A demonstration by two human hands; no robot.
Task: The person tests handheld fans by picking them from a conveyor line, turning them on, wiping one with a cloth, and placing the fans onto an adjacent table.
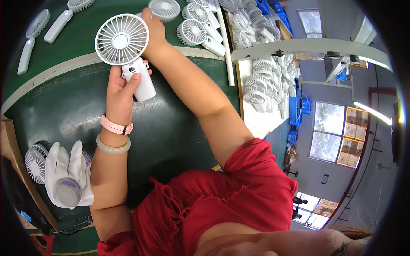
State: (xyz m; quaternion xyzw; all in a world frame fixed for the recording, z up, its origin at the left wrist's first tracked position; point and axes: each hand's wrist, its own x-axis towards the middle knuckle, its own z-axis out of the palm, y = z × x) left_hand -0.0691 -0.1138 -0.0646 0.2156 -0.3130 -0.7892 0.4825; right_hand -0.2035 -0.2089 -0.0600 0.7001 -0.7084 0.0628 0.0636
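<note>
A white handheld fan [145, 86] is in my left hand [122, 90], its round grille turned up and a small dark display showing on the handle. My left thumb presses on the front of that handle, and the fingers wrap behind it. Beyond the grille, my right hand [154, 33] reaches to a second handheld fan [165, 9] lying on the green surface. Its fingers bend around that fan's handle, mostly hidden by the hand and the nearer grille.
Several fans [191, 32] lie at the upper right beside a white rail [227, 51]; two more [27, 55] are at the upper left. Piles of fans [260, 83] cover a side table. White gloves [64, 170], a round container [68, 193] and another fan [36, 163] sit at the left.
</note>
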